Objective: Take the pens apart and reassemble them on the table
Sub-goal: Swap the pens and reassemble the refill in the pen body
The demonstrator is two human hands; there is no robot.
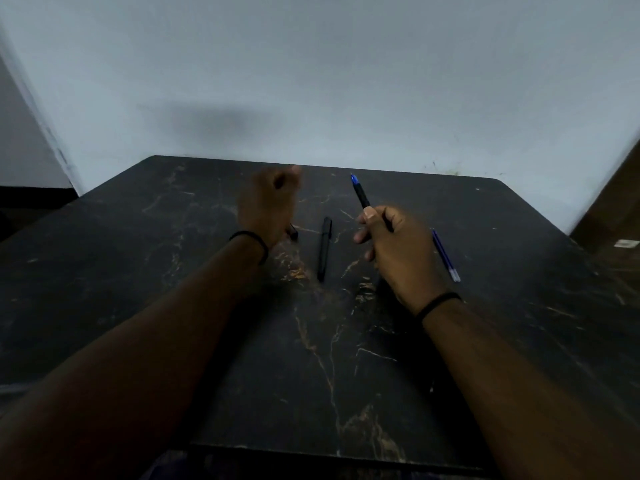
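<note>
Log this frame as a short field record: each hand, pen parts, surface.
right hand: grips a black pen, blue tip pointing up and away
left hand: raised over the table, blurred, fingers curled; contents cannot be told
black barrel: lies on the table between the hands
blue refill: lies on the table right of the right hand
small dark part: on the table by the left wrist, unclear
table: dark, marbled

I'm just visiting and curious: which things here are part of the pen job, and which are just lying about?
Part of the job:
- pen with blue tip, held in the right hand
- black pen
- blue refill
- small black part beside the left hand

Just there:
- black wristbands
- table
</note>
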